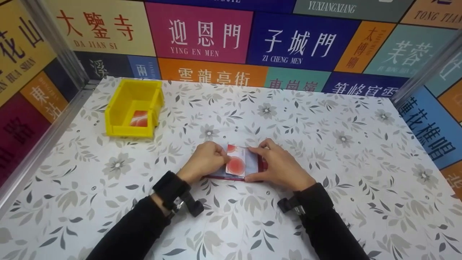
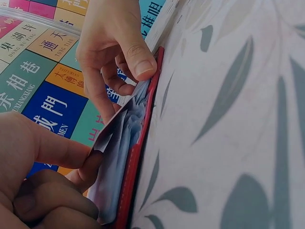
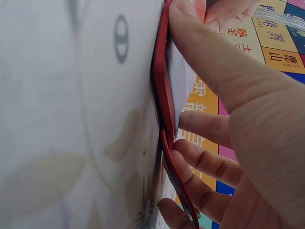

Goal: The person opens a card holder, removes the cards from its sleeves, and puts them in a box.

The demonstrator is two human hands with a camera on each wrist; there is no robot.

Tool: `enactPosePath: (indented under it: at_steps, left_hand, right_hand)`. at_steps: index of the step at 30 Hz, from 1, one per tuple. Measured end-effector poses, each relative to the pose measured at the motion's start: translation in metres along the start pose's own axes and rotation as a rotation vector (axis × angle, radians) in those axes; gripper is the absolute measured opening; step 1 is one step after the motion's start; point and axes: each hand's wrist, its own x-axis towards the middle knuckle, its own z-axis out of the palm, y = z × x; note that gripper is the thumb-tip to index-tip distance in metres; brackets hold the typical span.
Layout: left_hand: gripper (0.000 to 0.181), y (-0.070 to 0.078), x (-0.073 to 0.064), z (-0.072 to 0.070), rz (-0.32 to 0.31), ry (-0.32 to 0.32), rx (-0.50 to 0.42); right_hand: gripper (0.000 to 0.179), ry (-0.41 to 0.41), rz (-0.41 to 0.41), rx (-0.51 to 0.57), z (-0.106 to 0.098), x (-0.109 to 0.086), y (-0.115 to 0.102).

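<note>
A red-covered card holder (image 1: 229,178) with clear plastic sleeves lies open on the table in front of me. My left hand (image 1: 206,159) pinches a white card (image 1: 236,165) with red circles between thumb and forefinger, over the sleeves. In the left wrist view the card (image 2: 110,125) stands tilted against the sleeves (image 2: 125,167); whether its edge is inside one I cannot tell. My right hand (image 1: 283,164) grips the holder's right side, thumb at the near edge and forefinger at the far edge. The right wrist view shows its fingers against the red cover (image 3: 177,179).
At the back left stands a yellow bin (image 1: 130,131) with a red and white card (image 1: 139,118) in it. A floral cloth (image 1: 310,224) covers the table. Panels with printed characters (image 1: 200,34) wall in the back and both sides.
</note>
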Motion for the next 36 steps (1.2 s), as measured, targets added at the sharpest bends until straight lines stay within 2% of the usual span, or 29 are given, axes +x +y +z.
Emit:
enactPosePath:
  at_steps: [10,30,36]
  left_hand:
    - [0.022,0.0002,-0.0006,-0.0025,-0.018,-0.012,-0.011]
    - [0.017,-0.0001,0.0018,-0.006,-0.033,-0.007,-0.004]
    - [0.015,-0.0029,0.0023,-0.0064,-0.006,0.006,-0.009]
  right_hand:
    - [0.093,0.029,-0.04,0.016,0.001,-0.0003,0.0017]
    - [0.095,-0.001,-0.007,0.006,0.0003,0.0008,0.0006]
    - [0.092,0.014,-0.026,-0.003,0.0002,0.0006,0.0008]
